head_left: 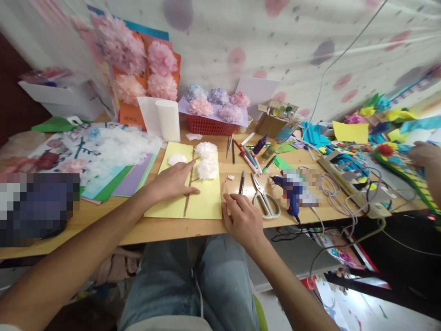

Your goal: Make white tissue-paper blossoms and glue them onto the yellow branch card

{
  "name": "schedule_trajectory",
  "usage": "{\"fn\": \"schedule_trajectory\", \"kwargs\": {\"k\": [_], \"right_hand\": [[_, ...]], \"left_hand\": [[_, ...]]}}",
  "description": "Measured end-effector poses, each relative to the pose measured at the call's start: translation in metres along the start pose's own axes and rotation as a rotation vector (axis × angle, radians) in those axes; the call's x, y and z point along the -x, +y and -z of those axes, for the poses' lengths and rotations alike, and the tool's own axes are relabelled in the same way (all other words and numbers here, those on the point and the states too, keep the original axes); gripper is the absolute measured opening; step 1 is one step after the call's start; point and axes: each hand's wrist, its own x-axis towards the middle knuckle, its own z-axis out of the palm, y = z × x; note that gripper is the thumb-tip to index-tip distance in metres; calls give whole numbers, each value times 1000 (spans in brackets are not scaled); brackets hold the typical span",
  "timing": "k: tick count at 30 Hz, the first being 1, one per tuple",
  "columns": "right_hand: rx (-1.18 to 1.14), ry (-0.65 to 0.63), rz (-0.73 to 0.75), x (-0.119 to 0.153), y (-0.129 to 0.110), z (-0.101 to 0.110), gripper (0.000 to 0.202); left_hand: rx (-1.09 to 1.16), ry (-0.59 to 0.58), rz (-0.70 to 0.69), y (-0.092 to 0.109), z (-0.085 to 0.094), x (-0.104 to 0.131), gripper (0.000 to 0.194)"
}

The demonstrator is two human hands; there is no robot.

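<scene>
A yellow sheet of paper (168, 202) lies on the table before me, with a brown line drawn down it. Two fluffy white tufts (206, 161) sit on its upper right, beside the line. A flat white piece (177, 159) rests at its upper left. My left hand (174, 181) lies across the sheet with fingers apart and nothing in it; its index fingertip is near the lower tuft. At the sheet's right edge, my right hand (243, 218) has its fingers curled together. Whether something small is between those fingertips is hidden.
Right of the sheet lie a dark pen (242, 183), scissors (264, 197), several markers (244, 158) and a blue glue gun (292, 195). A power strip (351, 186) with tangled cords follows. Loose white fluff (117, 147) covers papers at left. Another person's hand (427, 158) is far right.
</scene>
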Motion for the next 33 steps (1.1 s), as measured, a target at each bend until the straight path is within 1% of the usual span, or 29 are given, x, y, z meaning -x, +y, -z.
{"fn": "schedule_trajectory", "kwargs": {"k": [3,5,7,9,11,12,14,15,16,17,19,20,23,25,27,30,33], "right_hand": [[-17,-21,-4,1,2,1,21],[-26,-31,-17,3,4,0,21],[-37,-28,-41,5,6,-2,21],[-46,-35,-62,6,7,-3,21],[-38,-54,-84,4,7,-3,22],[-25,-67,-96,3,8,-3,23],[6,-91,-116,-1,9,-3,24],[20,-100,-125,-3,11,-3,23],[33,-107,-132,-5,12,-3,22],[44,-110,-137,-7,15,-3,21],[65,-110,-143,-10,20,-4,22],[77,-114,-143,-11,23,-5,23],[87,-121,-159,-13,33,-7,25],[58,-112,-195,-14,38,-10,25],[16,-88,-228,-15,42,-12,26],[-10,-62,-243,-16,42,-11,28],[24,-60,-231,-15,36,-6,26]], "left_hand": [[19,-64,-76,-14,2,4,89],[17,-94,-136,-19,8,11,84],[-20,-60,-161,-15,14,25,78],[-75,51,-143,2,15,47,66],[-114,156,-121,29,6,71,49],[-130,196,-123,43,-3,82,45],[-137,203,-137,65,-24,100,47],[-132,206,-139,70,-33,106,47],[-125,213,-138,72,-41,110,45],[-112,211,-153,70,-47,112,44],[-65,178,-213,57,-48,113,41],[-33,157,-236,47,-45,113,41],[46,109,-234,22,-30,110,40],[58,99,-229,12,-23,107,41],[43,115,-214,10,-22,103,41],[12,141,-179,13,-23,101,36],[-15,143,-184,12,-24,101,43]]}}
